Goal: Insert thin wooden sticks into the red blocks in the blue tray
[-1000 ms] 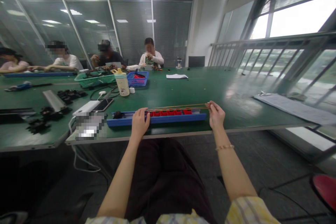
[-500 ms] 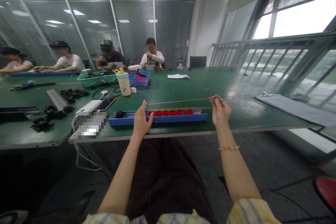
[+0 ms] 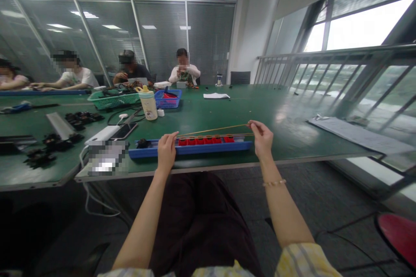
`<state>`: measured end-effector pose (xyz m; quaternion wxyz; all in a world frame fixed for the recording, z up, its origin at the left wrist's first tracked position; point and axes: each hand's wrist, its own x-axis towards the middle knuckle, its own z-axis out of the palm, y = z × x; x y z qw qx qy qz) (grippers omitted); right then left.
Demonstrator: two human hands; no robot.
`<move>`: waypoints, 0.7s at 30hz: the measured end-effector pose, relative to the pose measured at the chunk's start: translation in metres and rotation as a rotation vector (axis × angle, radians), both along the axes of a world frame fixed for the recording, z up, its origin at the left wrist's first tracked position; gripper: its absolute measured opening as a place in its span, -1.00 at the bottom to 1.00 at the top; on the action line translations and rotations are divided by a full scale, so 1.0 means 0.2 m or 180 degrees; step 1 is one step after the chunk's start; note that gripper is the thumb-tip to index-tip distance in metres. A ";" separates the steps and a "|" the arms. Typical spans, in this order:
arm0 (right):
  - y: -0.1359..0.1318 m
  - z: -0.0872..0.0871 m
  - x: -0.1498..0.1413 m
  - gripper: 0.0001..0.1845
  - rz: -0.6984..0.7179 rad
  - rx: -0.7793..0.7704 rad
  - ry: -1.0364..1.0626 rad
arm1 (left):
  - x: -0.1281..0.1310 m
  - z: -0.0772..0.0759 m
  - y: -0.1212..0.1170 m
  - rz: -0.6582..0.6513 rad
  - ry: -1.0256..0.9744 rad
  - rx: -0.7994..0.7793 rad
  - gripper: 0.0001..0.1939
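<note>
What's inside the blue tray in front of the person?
The blue tray holds a row of red pieces and a small dark lump near the left hand. What lies under that hand cannot be seen.

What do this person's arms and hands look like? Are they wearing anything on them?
The left hand and right hand are bare, without gloves. The bare forearms come out of pale yellow checked sleeves. A thin beaded bracelet circles the right wrist.

Green workbench (image 3: 227, 104), blue tray (image 3: 190, 149), plastic bottle (image 3: 148, 104), green basket (image 3: 113, 101), blue basket (image 3: 167, 99), smartphone (image 3: 125, 131)
</note>
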<state>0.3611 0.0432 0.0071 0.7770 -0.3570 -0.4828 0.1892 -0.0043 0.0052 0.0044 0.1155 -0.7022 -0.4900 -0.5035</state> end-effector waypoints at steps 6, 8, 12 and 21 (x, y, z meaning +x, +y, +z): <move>0.02 -0.08 0.02 -0.63 -0.0339 -0.0215 -0.0645 | -0.04 0.03 0.10 -0.0039 0.0012 -0.0229 -0.65; 0.03 -0.11 0.03 -0.62 -0.0534 -0.0258 -0.0790 | -0.04 0.02 0.12 0.0051 0.0104 -0.0329 -0.68; 0.04 -0.15 0.03 -0.63 -0.1032 -0.0219 -0.0878 | -0.03 -0.01 0.12 0.0296 0.0319 -0.0257 -0.66; 0.08 -0.19 0.05 -0.62 -0.0870 -0.0353 -0.0675 | -0.01 -0.02 0.11 0.0343 0.0456 -0.0156 -0.63</move>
